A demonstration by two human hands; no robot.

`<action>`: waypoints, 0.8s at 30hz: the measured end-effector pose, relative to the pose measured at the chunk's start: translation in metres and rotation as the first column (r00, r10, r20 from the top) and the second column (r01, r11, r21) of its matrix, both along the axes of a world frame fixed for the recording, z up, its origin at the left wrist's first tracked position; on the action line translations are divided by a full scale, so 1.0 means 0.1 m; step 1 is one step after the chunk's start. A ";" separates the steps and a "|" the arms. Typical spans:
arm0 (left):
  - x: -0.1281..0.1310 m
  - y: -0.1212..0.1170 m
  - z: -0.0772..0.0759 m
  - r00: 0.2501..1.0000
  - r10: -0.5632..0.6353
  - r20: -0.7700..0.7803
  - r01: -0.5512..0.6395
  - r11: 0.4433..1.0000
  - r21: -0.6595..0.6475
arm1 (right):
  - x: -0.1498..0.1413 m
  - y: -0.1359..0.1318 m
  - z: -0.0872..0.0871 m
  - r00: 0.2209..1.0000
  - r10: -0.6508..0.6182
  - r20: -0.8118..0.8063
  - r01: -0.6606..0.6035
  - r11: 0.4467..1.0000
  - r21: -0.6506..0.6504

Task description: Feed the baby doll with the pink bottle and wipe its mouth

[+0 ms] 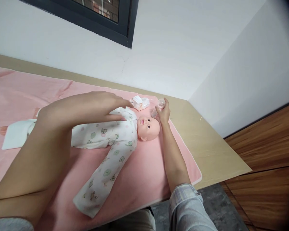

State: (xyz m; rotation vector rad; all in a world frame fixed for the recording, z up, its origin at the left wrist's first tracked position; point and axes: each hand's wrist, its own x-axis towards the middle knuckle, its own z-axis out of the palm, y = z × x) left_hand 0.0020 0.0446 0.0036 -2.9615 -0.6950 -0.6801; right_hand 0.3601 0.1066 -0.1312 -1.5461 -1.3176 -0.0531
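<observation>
A baby doll (pixel 148 130) lies face up, its bald head toward the right. It wears a white garment (pixel 107 173) with green animal prints, one long sleeve spread toward the near edge. My left hand (pixel 98 106) is stretched over the doll's chest, its thumb apart from the fingers and nothing in it. Whether it touches the garment I cannot tell. Beyond the doll's head, my right hand (pixel 165 112) is closed around a small clear baby bottle (pixel 161 104), which is tilted. My fingers partly cover the bottle.
A pink blanket (pixel 144 166) covers most of the tan table (pixel 207 154). Behind the doll's shoulder lies a crumpled clear wrapper with white wipes or tissue (pixel 140 102). A white cloth (pixel 15 134) lies over the doll's legs. White walls and wood-grain panels (pixel 267 150) border the table.
</observation>
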 end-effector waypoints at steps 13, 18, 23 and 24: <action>0.31 0.01 0.00 0.953 0.098 0.287 -0.141 0.981 0.134 | -1.18 -0.76 0.99 0.894 0.411 0.177 -0.448 0.820 0.358; 0.29 -0.10 0.04 0.952 0.033 0.303 -0.060 0.995 0.080 | -1.53 -1.07 1.08 0.836 0.510 0.202 -0.548 0.773 0.320; 0.29 -0.16 0.07 0.933 0.031 0.358 -0.034 0.999 0.001 | -1.66 -1.13 1.08 0.850 0.507 0.142 -0.526 0.823 0.213; 0.29 -0.15 0.07 0.930 0.033 0.366 -0.032 0.999 -0.008 | -1.67 -1.13 1.07 0.847 0.516 0.125 -0.531 0.825 0.193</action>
